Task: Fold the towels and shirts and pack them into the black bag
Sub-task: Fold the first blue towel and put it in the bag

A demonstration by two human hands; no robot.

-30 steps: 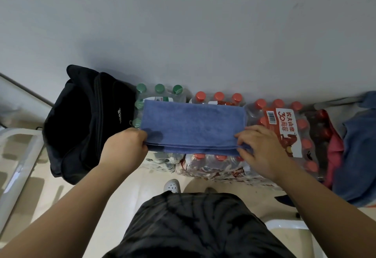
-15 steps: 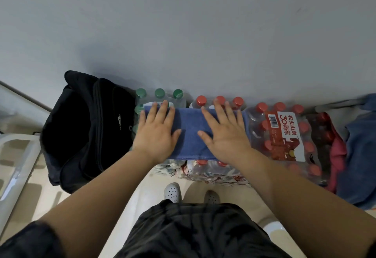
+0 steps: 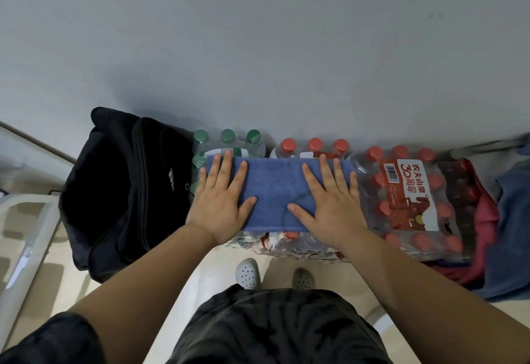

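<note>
Covering both ends of the folded blue towel (image 3: 275, 194), your hands hide its short edges and most of the bottle packs beneath it. Only the green caps (image 3: 228, 136) and red caps (image 3: 314, 144) along the far side show, with a strip of shrink-wrap at the near side. The black bag (image 3: 114, 191) stands just left of the packs against the wall (image 3: 258, 48). Its interior reads only as black, so you cannot tell whether anything lies inside. At the right frame edge a red garment (image 3: 484, 220) and a blue garment (image 3: 513, 220) are cut off and partly hidden behind the labelled bottle pack (image 3: 410, 191). Your left hand (image 3: 220, 208) lies flat on the towel's left end, fingers straight and spread, thumb out toward the centre; it grasps nothing. Your right hand (image 3: 329, 211) lies flat on the right end likewise, palm down, fingers extended toward the wall, pressing the cloth without curling round it. Both forearms reach forward from the lower corners, wrists at the towel's near edge. Bare towel shows between the two thumbs.
</note>
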